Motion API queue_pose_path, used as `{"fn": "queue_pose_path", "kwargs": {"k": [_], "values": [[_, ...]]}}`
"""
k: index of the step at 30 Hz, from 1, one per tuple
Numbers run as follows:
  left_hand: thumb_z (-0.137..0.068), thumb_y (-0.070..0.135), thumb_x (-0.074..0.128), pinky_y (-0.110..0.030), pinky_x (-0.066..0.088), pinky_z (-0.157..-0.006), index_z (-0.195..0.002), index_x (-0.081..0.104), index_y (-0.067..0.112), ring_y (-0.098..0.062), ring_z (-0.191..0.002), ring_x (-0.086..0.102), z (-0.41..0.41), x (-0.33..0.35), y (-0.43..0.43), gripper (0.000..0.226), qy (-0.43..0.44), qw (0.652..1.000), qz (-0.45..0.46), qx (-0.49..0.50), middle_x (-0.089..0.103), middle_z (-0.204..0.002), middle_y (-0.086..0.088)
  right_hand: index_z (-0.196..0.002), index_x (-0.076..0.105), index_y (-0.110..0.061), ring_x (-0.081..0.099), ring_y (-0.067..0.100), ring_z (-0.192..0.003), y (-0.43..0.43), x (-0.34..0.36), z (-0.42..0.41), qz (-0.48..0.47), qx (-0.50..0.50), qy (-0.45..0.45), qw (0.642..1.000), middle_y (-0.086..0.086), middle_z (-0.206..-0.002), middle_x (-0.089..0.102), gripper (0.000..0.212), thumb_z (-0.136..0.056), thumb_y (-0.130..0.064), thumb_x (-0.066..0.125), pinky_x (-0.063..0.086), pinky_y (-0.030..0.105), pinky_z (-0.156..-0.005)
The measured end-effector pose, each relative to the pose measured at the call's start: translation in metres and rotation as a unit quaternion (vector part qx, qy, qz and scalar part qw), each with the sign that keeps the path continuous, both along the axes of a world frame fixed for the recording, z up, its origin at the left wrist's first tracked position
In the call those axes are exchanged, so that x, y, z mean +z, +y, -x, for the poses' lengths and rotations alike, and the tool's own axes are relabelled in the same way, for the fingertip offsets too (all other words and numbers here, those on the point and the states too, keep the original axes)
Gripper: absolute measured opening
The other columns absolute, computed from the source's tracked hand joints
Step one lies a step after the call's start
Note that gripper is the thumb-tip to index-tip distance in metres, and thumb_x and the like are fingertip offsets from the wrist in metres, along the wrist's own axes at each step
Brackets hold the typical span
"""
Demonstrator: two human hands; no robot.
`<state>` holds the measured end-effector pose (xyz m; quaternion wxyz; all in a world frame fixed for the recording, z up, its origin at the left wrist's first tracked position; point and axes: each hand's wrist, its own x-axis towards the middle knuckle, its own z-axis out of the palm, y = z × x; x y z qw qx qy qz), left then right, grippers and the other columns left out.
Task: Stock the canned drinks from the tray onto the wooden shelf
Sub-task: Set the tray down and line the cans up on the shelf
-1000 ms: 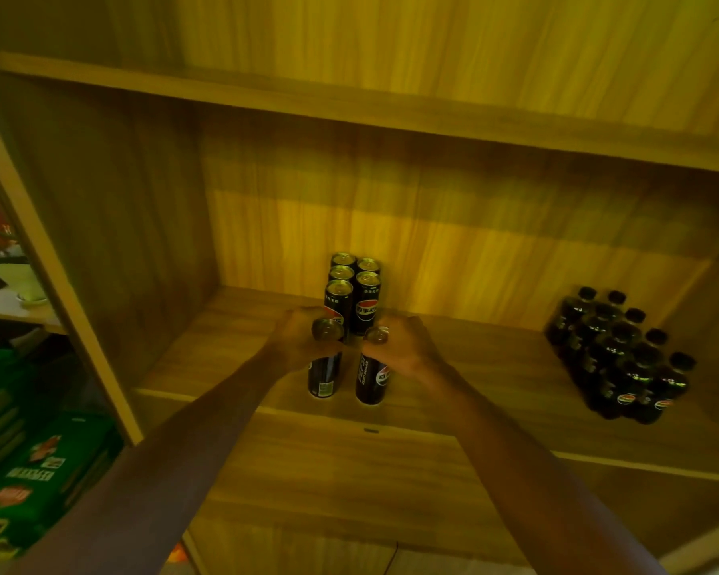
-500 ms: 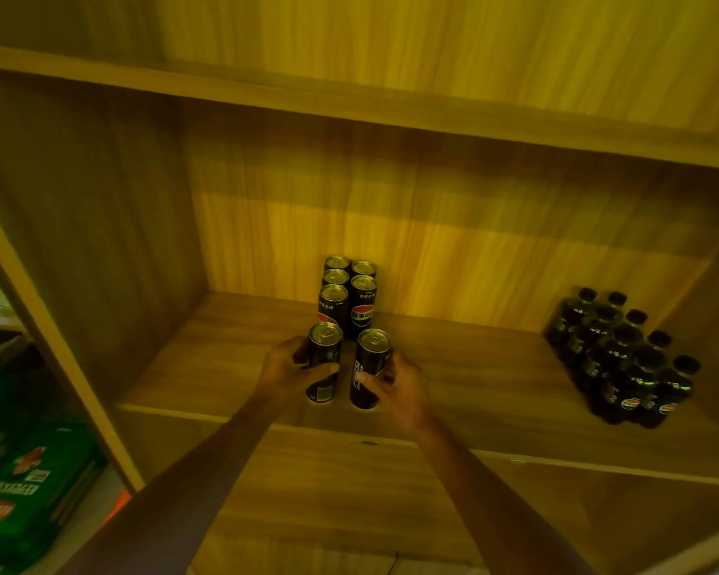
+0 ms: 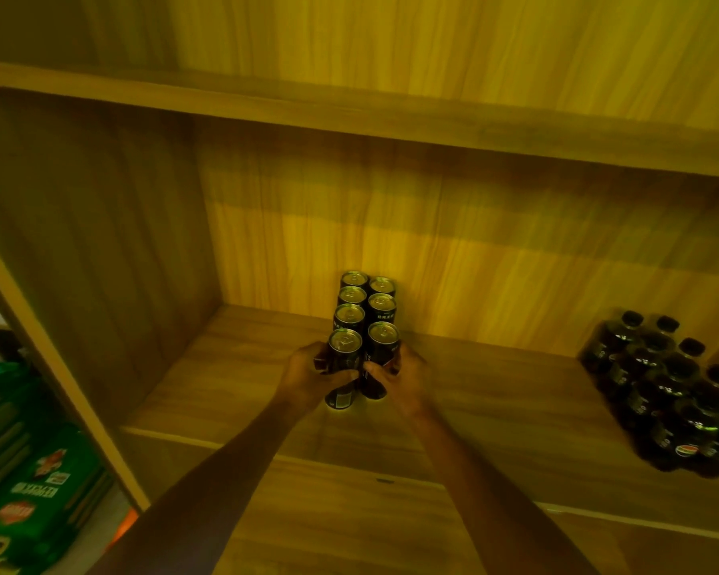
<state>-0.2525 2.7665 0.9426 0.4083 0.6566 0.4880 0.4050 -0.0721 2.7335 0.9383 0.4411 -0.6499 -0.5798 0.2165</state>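
Note:
Two rows of black cans stand upright on the wooden shelf, running back toward the rear panel. My left hand is wrapped around the front left can. My right hand grips the front right can. Both front cans stand on the shelf board, pressed side by side and close behind the cans in front of the back wall. The tray is out of view.
A shrink-wrapped pack of dark bottles sits at the shelf's right end. The shelf's left side panel rises beside the cans. Green cartons lie stacked outside the unit at lower left. An upper shelf board spans overhead.
Both hands slid from the can tops down to the sides and pushed the two front cans back against the rows.

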Motion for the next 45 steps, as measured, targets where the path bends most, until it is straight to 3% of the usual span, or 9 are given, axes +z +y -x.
{"fn": "queue_pose_path", "kwargs": {"k": [6, 8, 10, 12, 18, 23, 29, 34, 45], "values": [[-0.066, 0.025, 0.088, -0.012, 0.045, -0.072, -0.112, 0.064, 0.02, 0.005, -0.091, 0.057, -0.002, -0.004, 0.008, 0.052, 0.004, 1.0, 0.003, 0.017, 0.062, -0.096, 0.021, -0.125, 0.061, -0.008, 0.065, 0.018, -0.107, 0.014, 0.001, 0.002, -0.013, -0.009, 0.008, 1.0, 0.01, -0.12, 0.069, 0.051, -0.081, -0.024, 0.081, 0.042, 0.007, -0.076], [-0.065, 0.026, 0.088, -0.013, 0.045, -0.071, -0.112, 0.064, 0.02, 0.004, -0.091, 0.057, -0.003, -0.004, 0.009, 0.053, 0.007, 1.0, 0.005, 0.018, 0.061, -0.096, 0.022, -0.125, 0.061, -0.006, 0.066, 0.024, -0.108, 0.017, 0.0, 0.002, -0.018, -0.009, 0.011, 1.0, 0.012, -0.119, 0.069, 0.05, -0.081, -0.021, 0.081, 0.048, 0.013, -0.079], [-0.065, 0.027, 0.088, -0.013, 0.045, -0.071, -0.111, 0.064, 0.021, 0.004, -0.091, 0.058, -0.004, -0.005, 0.011, 0.053, 0.007, 1.0, 0.008, 0.018, 0.061, -0.096, 0.021, -0.127, 0.059, -0.005, 0.065, 0.026, -0.112, 0.018, 0.002, 0.001, -0.016, -0.006, 0.017, 1.0, 0.013, -0.122, 0.068, 0.053, -0.081, -0.02, 0.081, 0.055, 0.033, -0.09], [-0.065, 0.027, 0.088, -0.014, 0.046, -0.072, -0.112, 0.064, 0.02, 0.001, -0.092, 0.058, -0.004, -0.005, 0.013, 0.053, 0.006, 1.0, 0.009, 0.021, 0.062, -0.098, 0.017, -0.128, 0.059, -0.004, 0.064, 0.027, -0.113, 0.019, 0.003, 0.001, -0.018, -0.005, 0.015, 1.0, 0.014, -0.124, 0.067, 0.054, -0.081, -0.02, 0.081, 0.054, 0.042, -0.096], [-0.066, 0.025, 0.088, -0.013, 0.045, -0.073, -0.107, 0.062, 0.023, 0.0, -0.092, 0.058, -0.005, -0.006, 0.013, 0.049, -0.003, 1.0, 0.011, 0.016, 0.062, -0.097, 0.017, -0.125, 0.06, -0.001, 0.065, 0.027, -0.108, 0.021, 0.001, 0.0, -0.005, -0.008, 0.022, 1.0, 0.015, -0.118, 0.068, 0.051, -0.082, -0.021, 0.08, 0.051, 0.03, -0.086], [-0.064, 0.03, 0.088, -0.011, 0.043, -0.068, -0.114, 0.058, 0.021, -0.004, -0.092, 0.059, -0.005, -0.004, 0.012, 0.059, 0.015, 0.999, 0.018, 0.022, 0.061, -0.1, 0.014, -0.13, 0.056, -0.004, 0.062, 0.025, -0.116, 0.017, 0.005, 0.0, 0.011, 0.009, 0.011, 1.0, 0.012, -0.126, 0.065, 0.056, -0.083, -0.023, 0.079, 0.048, 0.029, -0.09], [-0.069, 0.062, 0.072, -0.027, 0.043, -0.074, -0.126, 0.054, 0.016, -0.017, -0.103, 0.056, 0.01, 0.0, -0.001, 0.075, 0.253, 0.966, -0.055, 0.024, 0.06, -0.119, -0.002, -0.136, 0.049, -0.012, 0.057, 0.024, -0.118, -0.001, 0.011, -0.008, 0.079, 0.029, -0.131, 0.988, 0.01, -0.13, 0.058, 0.053, -0.096, -0.046, 0.057, 0.046, 0.028, -0.089], [-0.081, 0.072, 0.049, -0.036, 0.047, -0.087, -0.134, 0.047, 0.016, -0.024, -0.115, 0.053, 0.029, 0.004, -0.029, 0.077, 0.422, 0.899, -0.11, -0.038, 0.055, -0.129, -0.008, -0.148, 0.037, -0.016, 0.042, 0.031, -0.135, -0.035, 0.021, -0.02, 0.119, 0.052, -0.254, 0.958, 0.014, -0.149, 0.044, 0.062, -0.099, -0.053, 0.044, 0.039, 0.042, -0.106], [-0.09, 0.065, 0.039, -0.04, 0.045, -0.088, -0.13, 0.05, 0.017, -0.027, -0.112, 0.053, 0.043, 0.017, -0.106, 0.064, 0.48, 0.856, -0.167, -0.095, 0.057, -0.12, -0.01, -0.151, 0.033, -0.019, 0.034, 0.031, -0.14, -0.125, 0.026, -0.008, 0.125, 0.083, -0.362, 0.92, 0.011, -0.155, 0.035, 0.062, -0.1, -0.053, 0.04, 0.04, 0.045, -0.109]]}}
